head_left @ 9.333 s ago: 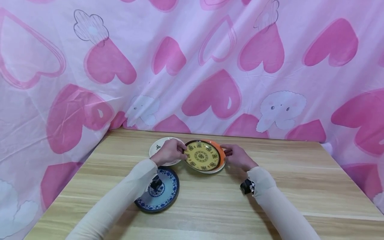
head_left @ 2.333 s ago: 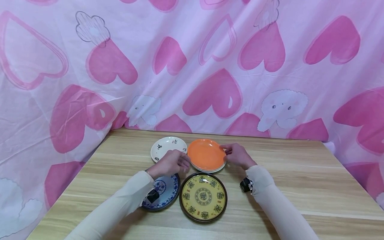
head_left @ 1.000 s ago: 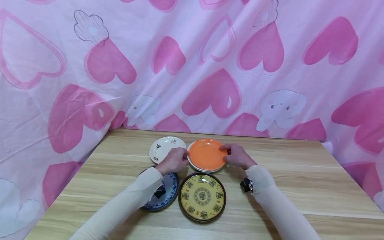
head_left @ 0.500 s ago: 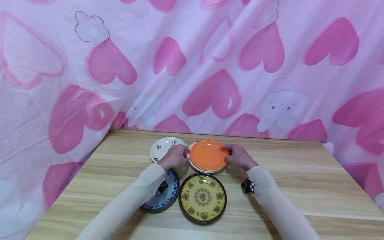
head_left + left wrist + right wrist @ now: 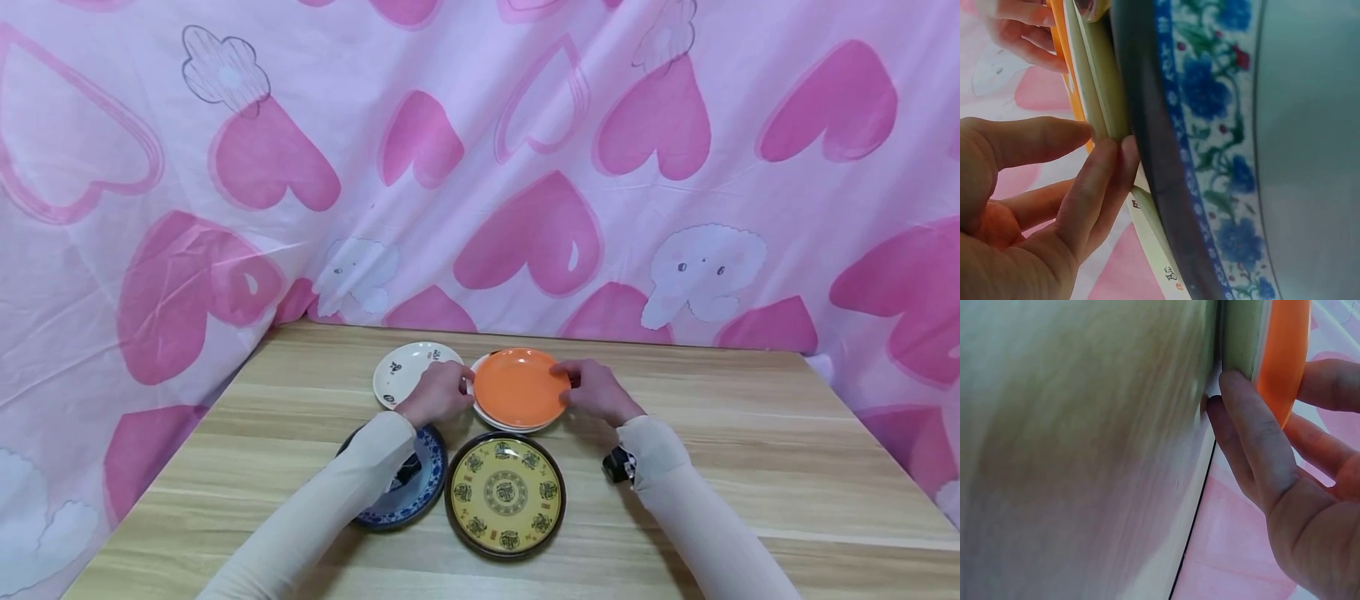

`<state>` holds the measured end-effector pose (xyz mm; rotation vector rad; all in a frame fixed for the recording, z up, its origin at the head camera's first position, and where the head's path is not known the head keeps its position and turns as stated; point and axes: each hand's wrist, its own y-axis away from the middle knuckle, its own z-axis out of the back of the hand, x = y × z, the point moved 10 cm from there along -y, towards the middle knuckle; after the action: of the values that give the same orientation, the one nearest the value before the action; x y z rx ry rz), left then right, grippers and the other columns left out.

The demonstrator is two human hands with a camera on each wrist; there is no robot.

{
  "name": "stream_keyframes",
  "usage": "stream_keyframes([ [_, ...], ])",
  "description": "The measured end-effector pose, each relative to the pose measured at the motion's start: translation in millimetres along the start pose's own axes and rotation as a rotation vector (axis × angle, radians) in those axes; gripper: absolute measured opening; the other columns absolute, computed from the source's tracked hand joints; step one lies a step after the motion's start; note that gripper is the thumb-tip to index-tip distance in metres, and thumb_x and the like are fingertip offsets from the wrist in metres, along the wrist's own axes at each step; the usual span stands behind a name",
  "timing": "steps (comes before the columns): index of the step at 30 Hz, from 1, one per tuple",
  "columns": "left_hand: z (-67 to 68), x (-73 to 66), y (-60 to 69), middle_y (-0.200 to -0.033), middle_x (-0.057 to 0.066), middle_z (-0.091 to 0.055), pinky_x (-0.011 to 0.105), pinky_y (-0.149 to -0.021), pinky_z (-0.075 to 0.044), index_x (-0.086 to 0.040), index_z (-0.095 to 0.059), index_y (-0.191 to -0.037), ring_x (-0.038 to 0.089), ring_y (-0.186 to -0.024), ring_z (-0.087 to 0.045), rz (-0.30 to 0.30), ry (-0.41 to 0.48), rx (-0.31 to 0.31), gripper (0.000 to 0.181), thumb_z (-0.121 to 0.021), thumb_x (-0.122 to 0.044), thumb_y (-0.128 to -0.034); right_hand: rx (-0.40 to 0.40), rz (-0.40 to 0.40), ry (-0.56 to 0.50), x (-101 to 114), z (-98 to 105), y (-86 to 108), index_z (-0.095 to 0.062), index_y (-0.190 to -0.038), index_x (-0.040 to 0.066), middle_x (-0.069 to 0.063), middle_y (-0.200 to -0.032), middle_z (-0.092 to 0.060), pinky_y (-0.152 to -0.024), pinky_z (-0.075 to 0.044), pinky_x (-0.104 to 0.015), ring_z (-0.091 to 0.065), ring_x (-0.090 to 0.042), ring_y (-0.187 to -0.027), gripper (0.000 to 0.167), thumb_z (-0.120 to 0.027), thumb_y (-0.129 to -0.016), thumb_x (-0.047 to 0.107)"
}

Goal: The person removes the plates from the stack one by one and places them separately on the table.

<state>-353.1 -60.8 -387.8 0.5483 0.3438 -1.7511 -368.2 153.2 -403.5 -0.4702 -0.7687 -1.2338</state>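
An orange plate (image 5: 522,387) tops a small stack at the back middle, shifted right over the pale plates (image 5: 498,425) under it. My right hand (image 5: 600,392) grips the orange plate's right rim; in the right wrist view other fingertips (image 5: 1235,384) touch the pale rim below. On the other side my left hand (image 5: 435,392) pinches the rim of a white plate (image 5: 1079,75), thumb and fingertips at its edge. A white plate with small dark prints (image 5: 405,371) lies left of the stack, partly behind that hand. How many plates are stacked is hidden.
In front of the stack a yellow patterned plate (image 5: 506,493) with a dark rim rests on the wooden table (image 5: 712,467). Left of it lies a blue-and-white plate (image 5: 431,471), partly under my left forearm. A pink heart-print cloth (image 5: 525,233) hangs behind.
The yellow plate moved from the stack to the front. Over the last two seconds the orange plate shifted slightly right, and my left hand reached the stack's left rim. The last half second shows little motion.
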Motion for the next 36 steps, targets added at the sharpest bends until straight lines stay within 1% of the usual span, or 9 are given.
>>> stream_keyframes([
  [5,-1.0,1.0,0.3,-0.081,0.005,-0.070,0.023,-0.063,-0.051,-0.003,-0.069,-0.125,0.016,-0.074,-0.061,0.015,-0.002,0.006,0.040,-0.074,-0.010,-0.0851,-0.012,0.001,0.014,1,3,1.6,-0.058,-0.136,-0.003,-0.027,-0.134,-0.062,-0.092,-0.060,-0.038,-0.064,-0.035,-0.115,0.056,-0.065,-0.080,-0.003],
  [7,-0.9,1.4,0.3,-0.080,0.005,-0.069,0.023,-0.064,-0.050,-0.003,-0.068,-0.125,0.017,-0.074,-0.060,0.020,-0.004,0.006,0.041,-0.074,-0.009,-0.0852,-0.020,-0.002,0.019,0,4,2.1,-0.059,-0.135,-0.003,-0.027,-0.133,-0.063,-0.089,-0.061,-0.035,-0.065,-0.034,-0.112,0.055,-0.065,-0.080,-0.002],
  [9,-0.4,1.3,0.6,-0.080,0.005,-0.070,0.024,-0.065,-0.051,-0.003,-0.068,-0.126,0.017,-0.074,-0.061,0.022,-0.007,0.003,0.042,-0.074,-0.009,-0.0851,-0.022,-0.006,0.013,0,5,2.6,-0.059,-0.135,-0.003,-0.028,-0.133,-0.062,-0.082,-0.062,-0.033,-0.067,-0.030,-0.104,0.055,-0.064,-0.081,-0.002],
  [13,1.2,0.2,1.2,-0.080,0.005,-0.071,0.027,-0.071,-0.054,-0.003,-0.068,-0.127,0.017,-0.077,-0.061,0.014,-0.028,-0.010,0.043,-0.074,-0.009,-0.0844,-0.016,-0.029,-0.028,-3,6,3.3,-0.058,-0.136,-0.003,-0.030,-0.133,-0.061,-0.065,-0.060,-0.030,-0.067,-0.018,-0.077,0.055,-0.061,-0.081,-0.005],
  [15,1.0,0.7,0.6,-0.081,0.004,-0.071,0.029,-0.075,-0.055,-0.003,-0.068,-0.127,0.016,-0.079,-0.061,0.014,-0.033,-0.015,0.044,-0.074,-0.010,-0.0840,-0.008,-0.043,-0.056,-4,6,3.7,-0.057,-0.137,-0.003,-0.031,-0.133,-0.060,-0.060,-0.059,-0.029,-0.064,-0.015,-0.067,0.056,-0.059,-0.082,-0.006],
  [16,1.1,0.8,0.5,-0.081,0.004,-0.071,0.030,-0.076,-0.056,-0.003,-0.068,-0.127,0.016,-0.079,-0.061,0.016,-0.031,-0.016,0.044,-0.074,-0.010,-0.0840,-0.008,-0.050,-0.065,-5,7,4.0,-0.057,-0.138,-0.003,-0.031,-0.134,-0.060,-0.060,-0.059,-0.028,-0.064,-0.013,-0.066,0.056,-0.059,-0.082,-0.006],
  [22,2.3,-0.3,1.7,-0.081,0.004,-0.072,0.030,-0.076,-0.056,-0.002,-0.068,-0.126,0.016,-0.079,-0.062,0.014,-0.032,-0.025,0.044,-0.075,-0.012,-0.0839,-0.011,-0.091,-0.143,-10,8,5.6,-0.055,-0.139,-0.004,-0.032,-0.137,-0.057,-0.070,-0.065,-0.033,-0.070,-0.013,-0.072,0.055,-0.058,-0.084,-0.008],
  [29,1.0,1.5,0.6,-0.084,0.005,-0.072,0.031,-0.079,-0.057,-0.002,-0.068,-0.126,0.017,-0.082,-0.064,0.033,-0.024,-0.024,0.044,-0.076,-0.011,-0.0839,-0.022,-0.120,-0.199,-14,11,7.1,-0.055,-0.139,-0.003,-0.033,-0.140,-0.054,-0.071,-0.065,-0.034,-0.071,-0.011,-0.070,0.054,-0.057,-0.086,-0.009],
  [36,-0.1,2.0,0.3,-0.086,0.006,-0.072,0.028,-0.074,-0.056,-0.002,-0.066,-0.128,0.016,-0.080,-0.063,0.056,-0.011,-0.011,0.046,-0.076,-0.011,-0.0841,-0.036,-0.135,-0.232,-18,15,6.6,-0.055,-0.140,-0.002,-0.030,-0.143,-0.053,-0.071,-0.065,-0.035,-0.070,-0.012,-0.070,0.055,-0.055,-0.085,-0.009],
])
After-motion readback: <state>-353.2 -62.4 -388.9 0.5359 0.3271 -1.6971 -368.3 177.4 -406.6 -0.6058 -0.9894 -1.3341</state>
